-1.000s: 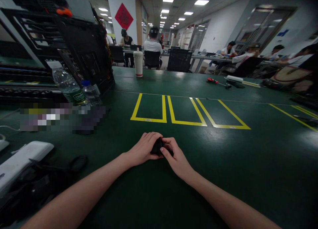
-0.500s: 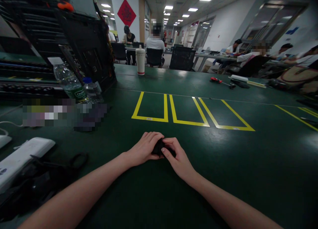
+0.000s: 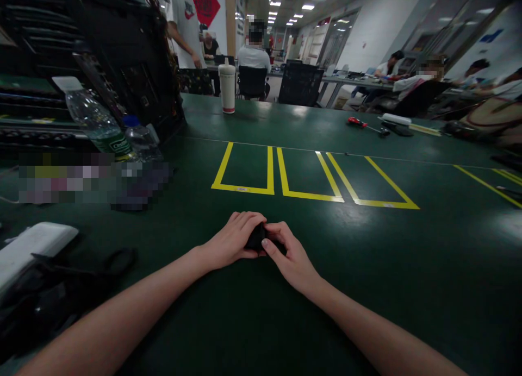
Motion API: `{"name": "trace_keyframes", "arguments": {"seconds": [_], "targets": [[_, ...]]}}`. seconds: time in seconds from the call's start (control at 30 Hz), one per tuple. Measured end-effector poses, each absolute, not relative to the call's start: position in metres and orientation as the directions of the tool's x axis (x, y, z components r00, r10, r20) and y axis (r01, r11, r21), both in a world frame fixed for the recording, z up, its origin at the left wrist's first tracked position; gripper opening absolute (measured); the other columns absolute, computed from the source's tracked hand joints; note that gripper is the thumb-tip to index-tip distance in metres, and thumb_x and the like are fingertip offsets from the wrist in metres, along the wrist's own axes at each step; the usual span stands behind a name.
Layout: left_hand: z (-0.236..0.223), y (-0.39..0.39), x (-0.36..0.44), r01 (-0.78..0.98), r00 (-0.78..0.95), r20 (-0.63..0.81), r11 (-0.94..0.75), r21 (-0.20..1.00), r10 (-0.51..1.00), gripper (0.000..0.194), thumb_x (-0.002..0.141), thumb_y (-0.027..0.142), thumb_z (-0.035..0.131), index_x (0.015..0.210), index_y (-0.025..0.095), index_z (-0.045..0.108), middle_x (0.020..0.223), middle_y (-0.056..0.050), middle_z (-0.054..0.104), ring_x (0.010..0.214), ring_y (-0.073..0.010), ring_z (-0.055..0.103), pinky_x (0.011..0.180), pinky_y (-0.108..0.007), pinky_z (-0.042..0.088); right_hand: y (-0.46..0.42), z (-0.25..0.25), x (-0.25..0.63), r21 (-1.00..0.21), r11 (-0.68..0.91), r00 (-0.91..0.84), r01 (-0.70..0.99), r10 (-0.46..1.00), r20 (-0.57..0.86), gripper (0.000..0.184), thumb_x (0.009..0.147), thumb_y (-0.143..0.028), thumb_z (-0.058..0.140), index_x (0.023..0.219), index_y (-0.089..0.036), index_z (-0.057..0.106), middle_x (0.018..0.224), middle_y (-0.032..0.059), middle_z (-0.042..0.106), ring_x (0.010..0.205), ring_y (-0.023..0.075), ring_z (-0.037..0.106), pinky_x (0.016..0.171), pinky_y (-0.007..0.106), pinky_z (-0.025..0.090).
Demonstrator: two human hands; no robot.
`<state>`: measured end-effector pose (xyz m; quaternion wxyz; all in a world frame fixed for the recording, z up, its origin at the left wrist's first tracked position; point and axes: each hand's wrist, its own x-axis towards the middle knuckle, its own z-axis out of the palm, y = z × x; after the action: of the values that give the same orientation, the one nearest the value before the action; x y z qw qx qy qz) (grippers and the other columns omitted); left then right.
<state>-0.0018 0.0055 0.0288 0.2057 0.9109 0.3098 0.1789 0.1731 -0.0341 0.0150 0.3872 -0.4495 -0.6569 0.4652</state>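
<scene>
A small black object [image 3: 256, 239] lies between my two hands, low over the green tabletop [image 3: 244, 321]; its kind I cannot make out, since fingers cover much of it. My left hand [image 3: 234, 239] wraps it from the left, fingers curled over the top and thumb underneath. From the right, my right hand [image 3: 289, 254] pinches its edge with thumb and fingers. The fingertips of both hands meet around it. Just beyond them, yellow tape outlines [image 3: 312, 195] mark the table.
On the left are a white power strip [image 3: 41, 245], a black strapped item [image 3: 61, 294], a clear bottle [image 3: 92, 115] and a blue-capped bottle [image 3: 141, 139]. A white cup [image 3: 227, 88] and a red screwdriver [image 3: 356, 122] stand and lie farther back. People sit beyond.
The view has shifted slightly. Both hands keep their grip on the small black object, which looks turned a little. A standing person has come into view at the back left.
</scene>
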Motion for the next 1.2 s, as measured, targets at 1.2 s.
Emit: {"name": "trace_keyframes", "arguments": {"seconds": [1.2], "targets": [[0.0377, 0.0024, -0.0027, 0.484, 0.733, 0.194, -0.701, 0.525, 0.651, 0.061, 0.071, 0.021, 0.063, 0.121, 0.022, 0.028, 0.121, -0.009, 0.043, 0.110, -0.0235, 0.043, 0.091, -0.041, 0.034, -0.0331, 0.0197, 0.1720, -0.973, 0.122, -0.308, 0.196, 0.950, 0.057, 0.018, 0.083, -0.026, 0.046, 0.100, -0.024, 0.046, 0.100, 0.0032, 0.052, 0.095, 0.0179, 0.053, 0.080, 0.034, 0.048]]}}
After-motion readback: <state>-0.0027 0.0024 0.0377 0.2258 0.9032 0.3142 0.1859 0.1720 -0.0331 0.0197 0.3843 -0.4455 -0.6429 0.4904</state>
